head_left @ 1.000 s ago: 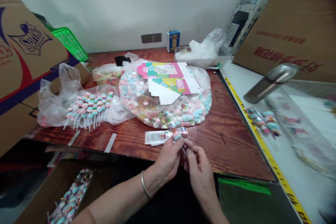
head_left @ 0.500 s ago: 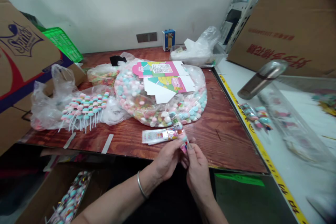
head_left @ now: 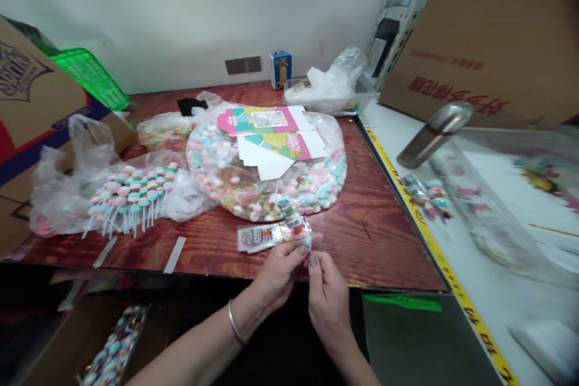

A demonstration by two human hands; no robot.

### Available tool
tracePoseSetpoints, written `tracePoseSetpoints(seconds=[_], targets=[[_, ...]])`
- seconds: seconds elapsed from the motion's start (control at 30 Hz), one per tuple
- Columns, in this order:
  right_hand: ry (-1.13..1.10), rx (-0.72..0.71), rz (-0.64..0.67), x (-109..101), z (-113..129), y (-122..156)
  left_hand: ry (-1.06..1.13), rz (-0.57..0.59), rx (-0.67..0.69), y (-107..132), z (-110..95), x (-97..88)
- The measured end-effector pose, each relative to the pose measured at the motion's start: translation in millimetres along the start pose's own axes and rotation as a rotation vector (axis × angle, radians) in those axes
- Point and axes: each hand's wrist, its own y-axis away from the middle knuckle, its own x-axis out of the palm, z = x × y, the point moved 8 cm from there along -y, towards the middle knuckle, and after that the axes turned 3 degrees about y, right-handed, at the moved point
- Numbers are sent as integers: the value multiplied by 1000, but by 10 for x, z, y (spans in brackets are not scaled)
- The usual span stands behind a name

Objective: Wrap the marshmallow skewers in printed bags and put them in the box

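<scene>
My left hand (head_left: 277, 273) and my right hand (head_left: 324, 298) meet at the wooden table's (head_left: 380, 229) front edge, both pinched on one small wrapped candy lollipop (head_left: 307, 242). Its printed wrapper sleeves (head_left: 266, 235) lie flat on the table just beyond my fingers. Behind them sits a big clear bag of pink and blue candies (head_left: 253, 178) with flattened colourful cartons (head_left: 266, 132) on top. A row of lollipops on white sticks (head_left: 131, 193) lies on a plastic bag at the left.
Cardboard boxes stand at the left (head_left: 27, 108) and far right (head_left: 488, 54). A metal flask (head_left: 432, 132) lies over a white conveyor surface (head_left: 511, 235) with packed candies (head_left: 427, 196). A box of lollipops (head_left: 113, 350) sits below the table. A green basket (head_left: 88, 75) leans at the back.
Both hands have stayed together on the lollipop, turning it slightly. The view has swung a little to the right, so everything sits further left in the picture.
</scene>
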Motion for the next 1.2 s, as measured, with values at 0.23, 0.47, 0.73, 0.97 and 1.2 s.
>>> tracePoseSetpoints(seconds=[0.23,0.47,0.73,0.97,1.2], targets=[[-36,77,329,-63,45,-141,-45,26,-62,-37,-63,-117],[969,-47,-409,-1173,-2,-791,-770,-134,345,-76,-727,-196],[903,-91,-512,-1163,110,-822,-1259,-105,659,-56,-774,-59],[1,39,-25,-198,313,-358,-1483,-159,762,-35,-771,37],[-149,183,69,186,51,-336,-1335,-165,832,109,-833,30]])
